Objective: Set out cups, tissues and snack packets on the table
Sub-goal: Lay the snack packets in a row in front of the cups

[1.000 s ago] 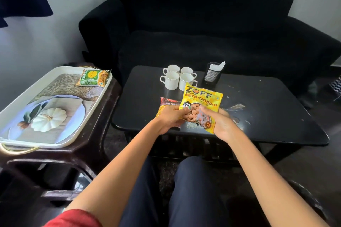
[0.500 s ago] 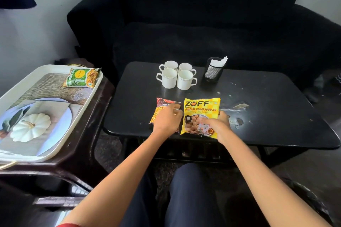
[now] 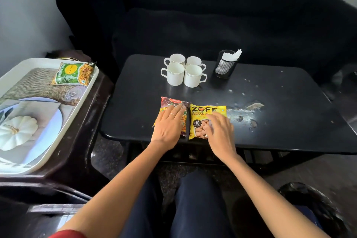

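Two snack packets lie side by side near the front edge of the black table (image 3: 280, 102). My left hand (image 3: 170, 125) rests flat on the red mixture packet (image 3: 170, 102), fingers straight. My right hand (image 3: 220, 129) lies with relaxed fingers on the yellow soya chunks packet (image 3: 201, 114). Behind them stand several white cups (image 3: 183, 72) in a tight group. A black mesh holder with white tissues (image 3: 227, 63) stands to their right. A green snack packet (image 3: 74, 73) lies on the white tray (image 3: 25, 62) at the left.
The tray sits on a dark side table (image 3: 81, 131) left of the black table. A black sofa (image 3: 193, 15) runs behind. The table's right part has chipped, scuffed patches (image 3: 245, 114). My knees are below the table's front edge.
The yellow packet went from held up in both hands to lying flat on the table beside the red one. Both hands now lie flat on the packets.
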Tool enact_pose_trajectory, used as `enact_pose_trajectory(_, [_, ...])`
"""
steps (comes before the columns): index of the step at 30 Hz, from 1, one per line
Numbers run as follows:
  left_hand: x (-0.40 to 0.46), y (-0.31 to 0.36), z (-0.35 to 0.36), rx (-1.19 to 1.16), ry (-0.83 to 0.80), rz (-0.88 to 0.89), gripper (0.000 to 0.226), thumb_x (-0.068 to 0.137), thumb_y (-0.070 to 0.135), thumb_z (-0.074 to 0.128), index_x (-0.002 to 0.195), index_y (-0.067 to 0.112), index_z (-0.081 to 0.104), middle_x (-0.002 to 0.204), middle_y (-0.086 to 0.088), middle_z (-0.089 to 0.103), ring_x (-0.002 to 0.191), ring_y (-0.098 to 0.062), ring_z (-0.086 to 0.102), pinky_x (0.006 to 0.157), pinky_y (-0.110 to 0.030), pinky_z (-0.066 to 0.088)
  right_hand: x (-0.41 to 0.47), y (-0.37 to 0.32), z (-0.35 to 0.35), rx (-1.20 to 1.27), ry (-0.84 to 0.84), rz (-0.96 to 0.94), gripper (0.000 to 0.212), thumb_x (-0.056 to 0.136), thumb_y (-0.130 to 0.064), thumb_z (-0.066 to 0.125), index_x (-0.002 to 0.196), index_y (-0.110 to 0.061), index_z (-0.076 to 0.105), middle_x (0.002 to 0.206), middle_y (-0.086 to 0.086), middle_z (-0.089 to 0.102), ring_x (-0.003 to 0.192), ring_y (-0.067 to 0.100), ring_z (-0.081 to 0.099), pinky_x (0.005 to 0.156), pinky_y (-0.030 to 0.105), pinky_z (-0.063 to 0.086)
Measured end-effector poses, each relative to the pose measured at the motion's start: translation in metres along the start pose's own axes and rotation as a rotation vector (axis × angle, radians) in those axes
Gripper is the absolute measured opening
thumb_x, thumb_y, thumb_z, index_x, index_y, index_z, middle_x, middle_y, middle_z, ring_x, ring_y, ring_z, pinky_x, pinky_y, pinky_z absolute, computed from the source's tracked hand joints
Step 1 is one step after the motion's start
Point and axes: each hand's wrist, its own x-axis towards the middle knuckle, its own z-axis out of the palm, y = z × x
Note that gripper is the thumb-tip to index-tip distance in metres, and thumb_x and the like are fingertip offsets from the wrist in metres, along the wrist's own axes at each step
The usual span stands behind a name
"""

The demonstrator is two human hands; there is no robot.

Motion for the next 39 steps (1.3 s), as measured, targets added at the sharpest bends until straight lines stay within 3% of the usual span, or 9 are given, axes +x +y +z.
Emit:
enact_pose_trajectory(2, [-0.001, -0.002, 0.008, 0.053, -0.044, 0.018, 0.055, 0.102, 0.033, 0.028, 0.153, 0.022, 0.008, 0.161, 0.002, 0.008, 0.149, -0.022, 0.001, 0.118, -0.036, -0.001, -0.004, 0.002, 0.01, -0.059, -0.108, -0.048, 0.043, 0.1, -0.024, 0.037, 0.143, -0.015, 0.037, 0.154, 0.005, 0.028, 0.143, 0.022, 0.02, 0.116, 0.037, 0.013])
enact_pose_trajectory(6, [-0.002, -0.008, 0.016, 0.15, -0.049, 0.037, 0.058, 0.103, 0.04, 0.02, 0.153, 0.022, -0.004, 0.161, 0.002, -0.005, 0.148, -0.022, -0.01, 0.118, -0.038, -0.009, -0.005, 0.0, 0.023, -0.129, -0.197, -0.042, 0.054, 0.102, -0.037, 0.021, 0.151, -0.018, 0.009, 0.16, 0.004, 0.003, 0.147, 0.02, -0.003, 0.117, 0.034, -0.006])
enact_pose_trajectory(17, [0.005, -0.047, 0.005, 0.221, -0.037, -0.001, 0.058, 0.102, 0.043, 0.016, 0.152, 0.024, -0.006, 0.161, 0.004, -0.007, 0.148, -0.021, -0.011, 0.118, -0.039, -0.009, 0.02, -0.025, 0.037, -0.204, -0.311, -0.071, 0.068, 0.098, -0.051, 0.015, 0.148, -0.016, -0.014, 0.157, 0.008, -0.017, 0.145, 0.022, -0.017, 0.118, 0.04, -0.011])
enact_pose_trajectory(32, [0.005, -0.053, -0.015, 0.15, -0.081, -0.042, 0.06, 0.101, 0.043, 0.024, 0.153, 0.026, -0.003, 0.161, 0.0, -0.01, 0.148, -0.022, -0.012, 0.116, -0.042, -0.014, 0.028, -0.056, 0.035, -0.221, -0.39, -0.048, 0.071, 0.098, -0.052, 0.021, 0.151, -0.013, -0.006, 0.159, 0.009, -0.013, 0.146, 0.028, -0.013, 0.118, 0.045, -0.008])
enact_pose_trajectory(39, [-0.002, -0.075, -0.049, 0.118, 0.098, -0.043, 0.06, 0.1, 0.04, 0.032, 0.153, 0.024, 0.007, 0.162, 0.0, -0.002, 0.149, -0.021, -0.005, 0.118, -0.041, -0.007, 0.031, -0.093, 0.021, -0.109, -0.122, -0.156, 0.066, 0.093, -0.032, 0.043, 0.15, -0.015, 0.014, 0.158, 0.005, 0.017, 0.145, 0.025, 0.011, 0.117, 0.041, 0.01])
